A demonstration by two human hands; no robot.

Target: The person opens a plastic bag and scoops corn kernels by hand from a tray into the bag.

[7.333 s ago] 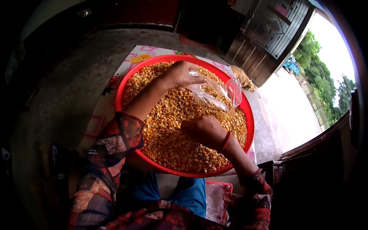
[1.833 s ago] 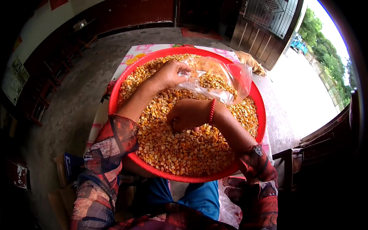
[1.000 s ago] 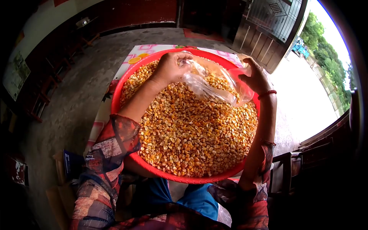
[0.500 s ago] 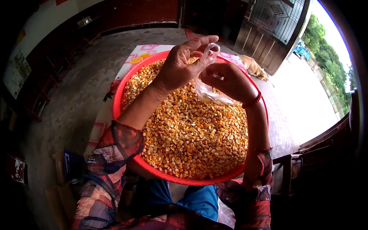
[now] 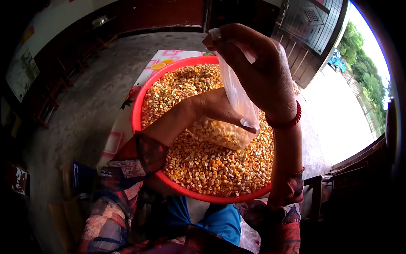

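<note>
A clear plastic bag (image 5: 237, 86) holds corn kernels (image 5: 220, 134) in its lower part, which rests on the loose corn. My left hand (image 5: 218, 106) is closed around the bag just above that filled part, its thumb at the bag's near right side. Higher up, my right hand (image 5: 262, 70) pinches the upper end of the bag between thumb and fingers and stretches the plastic upward. A red bracelet (image 5: 289, 118) circles the right wrist. Beneath both hands is a wide red basin (image 5: 137, 112) heaped with loose corn kernels (image 5: 211, 167).
The basin stands on a table with a patterned pink and white cover (image 5: 113, 142). Chairs (image 5: 50, 95) line the left wall. At the right is an open door (image 5: 306, 38), with bright ground outside. Cardboard (image 5: 67, 220) lies low at the left.
My hands have moved apart: the right has risen with the bag's upper end, while the left has gone down to grip around its middle. The bag's filled part now shows.
</note>
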